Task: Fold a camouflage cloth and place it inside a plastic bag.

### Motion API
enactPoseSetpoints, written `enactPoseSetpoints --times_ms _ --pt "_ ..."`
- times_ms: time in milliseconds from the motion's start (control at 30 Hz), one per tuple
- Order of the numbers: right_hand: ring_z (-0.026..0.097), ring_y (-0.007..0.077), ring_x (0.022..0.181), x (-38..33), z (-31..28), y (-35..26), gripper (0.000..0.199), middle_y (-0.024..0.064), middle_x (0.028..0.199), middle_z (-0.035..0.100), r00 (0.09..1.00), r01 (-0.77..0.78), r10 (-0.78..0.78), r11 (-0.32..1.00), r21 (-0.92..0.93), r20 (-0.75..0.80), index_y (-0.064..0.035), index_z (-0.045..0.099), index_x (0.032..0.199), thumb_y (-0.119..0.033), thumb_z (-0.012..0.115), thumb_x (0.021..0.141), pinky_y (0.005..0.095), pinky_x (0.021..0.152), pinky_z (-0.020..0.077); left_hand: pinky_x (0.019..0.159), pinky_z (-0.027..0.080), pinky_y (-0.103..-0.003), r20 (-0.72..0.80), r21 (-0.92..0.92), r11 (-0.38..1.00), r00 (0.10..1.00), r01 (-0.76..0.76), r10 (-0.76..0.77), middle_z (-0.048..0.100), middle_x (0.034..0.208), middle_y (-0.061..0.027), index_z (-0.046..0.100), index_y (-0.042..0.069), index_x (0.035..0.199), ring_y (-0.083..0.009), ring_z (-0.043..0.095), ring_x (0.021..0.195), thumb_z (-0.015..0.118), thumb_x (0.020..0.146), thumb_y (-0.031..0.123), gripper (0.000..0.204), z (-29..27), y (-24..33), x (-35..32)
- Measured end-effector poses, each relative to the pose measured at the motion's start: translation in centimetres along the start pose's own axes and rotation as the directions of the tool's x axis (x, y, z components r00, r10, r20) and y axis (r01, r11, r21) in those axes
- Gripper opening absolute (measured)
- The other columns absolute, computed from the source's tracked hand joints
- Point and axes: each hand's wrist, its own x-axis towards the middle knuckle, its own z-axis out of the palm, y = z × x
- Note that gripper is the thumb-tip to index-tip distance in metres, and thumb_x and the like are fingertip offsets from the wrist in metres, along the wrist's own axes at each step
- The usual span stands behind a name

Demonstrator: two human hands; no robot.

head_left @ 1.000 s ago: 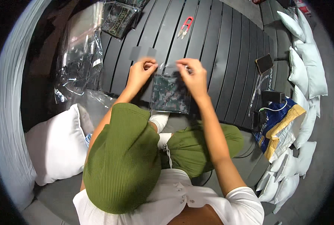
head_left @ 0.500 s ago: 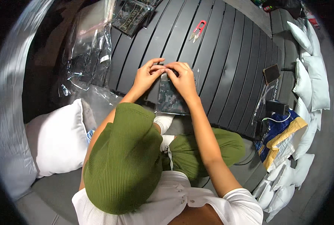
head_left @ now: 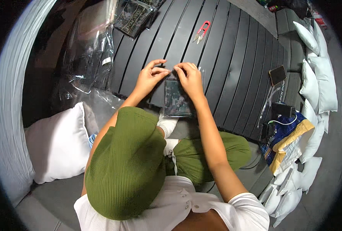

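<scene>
A dark camouflage-patterned item in a clear plastic bag (head_left: 176,102) lies at the near edge of the black slatted table. At its far end, my left hand (head_left: 149,80) pinches thumb and index finger together by the bag's upper left corner. My right hand (head_left: 190,80) also has its fingertips pinched, on the bag's top edge a little to the right. A small gap separates the two hands. Whatever thin plastic sits between the left fingertips is hard to see. Beyond the hands rest red-handled thread snips (head_left: 202,32), blades toward me.
More camouflage packets (head_left: 134,18) are stacked at the table's far left, beside loose clear plastic bags (head_left: 90,50). A phone (head_left: 277,76) and a black box with a white cable (head_left: 283,110) lie to the right. White pillows (head_left: 55,144) surround the seating.
My hands have drawn slightly apart at the bag's far end, opening a gap between the fingertips. The bag has shifted a little to the right.
</scene>
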Motion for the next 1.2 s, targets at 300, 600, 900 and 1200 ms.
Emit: enactPoseSetpoints --times_ms 300,600,900,1200 --pt "0.054 0.0223 0.079 -0.6 0.1 -1.0 0.012 0.0045 0.077 0.060 0.979 0.202 -0.197 0.964 -0.173 0.045 -0.0074 0.066 0.077 -0.017 0.064 0.070 0.0348 0.071 0.0415 0.074 0.044 -0.020 0.057 -0.061 0.995 0.995 -0.078 0.082 0.064 0.089 -0.0065 0.040 0.004 0.126 -0.0071 0.058 0.083 0.061 0.082 0.006 0.049 -0.2 -0.5 -0.2" --pt "0.053 0.0189 0.073 -0.1 0.7 -0.9 0.007 0.0007 0.073 0.060 0.937 0.340 -0.335 0.817 -0.466 0.096 -0.0079 0.062 0.067 -0.015 0.065 0.067 0.0332 0.064 0.0377 0.071 0.045 -0.019 0.021 -0.003 0.996 0.996 -0.092 0.092 0.065 0.088 -0.0073 0.040 0.005 0.127 -0.0065 0.057 0.079 0.061 0.081 0.005 0.051 0.0 -1.0 -0.3" --pt "0.052 0.0223 0.072 -0.4 1.0 -0.1 0.006 0.0035 0.074 0.061 0.961 0.200 -0.253 0.917 -0.345 -0.114 -0.0068 0.062 0.068 -0.013 0.064 0.067 0.0352 0.066 0.0396 0.067 0.046 -0.019 -0.033 0.042 0.996 0.996 -0.076 0.078 0.065 0.087 -0.0082 0.044 0.002 0.119 -0.0058 0.058 0.073 0.060 0.080 0.003 0.042 0.4 -0.4 -0.3" --pt "0.054 0.0083 0.060 1.0 -3.3 3.7 0.015 0.0016 0.070 0.059 0.885 -0.249 0.304 0.949 0.194 -0.353 0.0001 0.064 0.082 -0.011 0.054 0.084 0.0215 0.052 0.0426 0.065 0.046 -0.019 -0.114 0.173 0.978 0.984 -0.116 0.137 0.065 0.089 -0.0100 0.039 0.003 0.121 -0.0065 0.059 0.073 0.056 0.082 0.001 0.042 1.0 -0.4 -1.1"
